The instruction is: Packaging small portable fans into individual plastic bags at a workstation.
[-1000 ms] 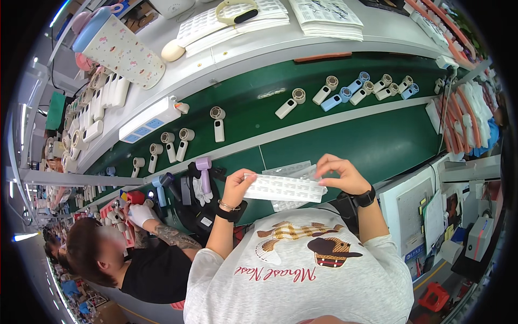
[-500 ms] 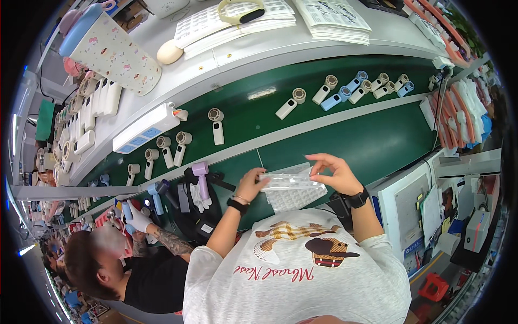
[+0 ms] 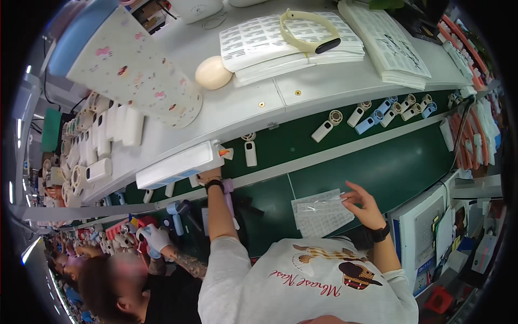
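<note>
My left hand reaches forward to the left, beside the white power strip. Its fingers are hidden behind the strip's end, next to a mostly covered white handheld fan; whether they grip it does not show. Over the green worktop, my right hand pinches the right end of a clear plastic film. Beneath the film lie pale sheets with rows of round marks. A lilac handheld fan is close to my left forearm.
White and blue handheld fans stand along the green strip under the grey shelf. On that shelf are a patterned tumbler, an egg-shaped object, label stacks and a yellow wristband. To the left, a gloved co-worker's hand works.
My left hand has let go of the clear film and reached forward-left to the power strip. My right hand still holds the film. The view has shifted, with the shelf appearing closer.
</note>
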Demonstrator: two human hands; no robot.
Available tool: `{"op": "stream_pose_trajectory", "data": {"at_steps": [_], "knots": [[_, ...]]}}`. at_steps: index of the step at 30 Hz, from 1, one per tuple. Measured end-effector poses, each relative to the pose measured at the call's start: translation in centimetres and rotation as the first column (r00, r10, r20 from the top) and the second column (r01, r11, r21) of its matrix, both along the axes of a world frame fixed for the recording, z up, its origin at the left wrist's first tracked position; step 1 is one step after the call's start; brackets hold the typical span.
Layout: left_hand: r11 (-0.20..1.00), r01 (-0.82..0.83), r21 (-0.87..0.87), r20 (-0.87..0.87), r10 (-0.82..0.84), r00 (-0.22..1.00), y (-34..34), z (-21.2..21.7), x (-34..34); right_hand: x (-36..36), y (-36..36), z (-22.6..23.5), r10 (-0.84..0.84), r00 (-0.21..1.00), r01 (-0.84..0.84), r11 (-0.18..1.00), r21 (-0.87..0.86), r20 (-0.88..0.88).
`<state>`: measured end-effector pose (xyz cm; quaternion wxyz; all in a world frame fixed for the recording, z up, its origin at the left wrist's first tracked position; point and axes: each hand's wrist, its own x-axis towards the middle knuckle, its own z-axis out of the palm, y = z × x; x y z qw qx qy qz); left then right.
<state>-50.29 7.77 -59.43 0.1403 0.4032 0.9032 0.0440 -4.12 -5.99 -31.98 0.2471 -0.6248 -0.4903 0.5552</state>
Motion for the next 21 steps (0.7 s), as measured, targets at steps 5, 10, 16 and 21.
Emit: {"op": "stream_pose_trajectory", "data": {"at_steps": [5,10,16,21], "knots": [[0.991,0.131,-0.015,0.519,-0.104,0.848,0.8,-5.9,-6.9,-0.8,0.1,-1.2,0.01,0.999,-0.011,1.0,-0.013,-0.035],[0.944,0.303,-0.129,0.33,-0.247,0.911,4.8,1.4,6.0,-1.5,0.0,-2.5,-0.007,1.0,0.007,1.0,-0.02,-0.013],[0.934,0.351,-0.069,0.146,-0.339,0.929,5.2,2.3,14.0,-2.7,-0.2,-2.1,0.064,0.998,-0.064,0.998,0.028,0.01],[0.896,0.432,-0.105,0.129,-0.419,0.899,4.5,2.7,14.9,-2.1,-1.3,-2.0,0.075,0.997,-0.076,0.997,0.034,0.026]]}}
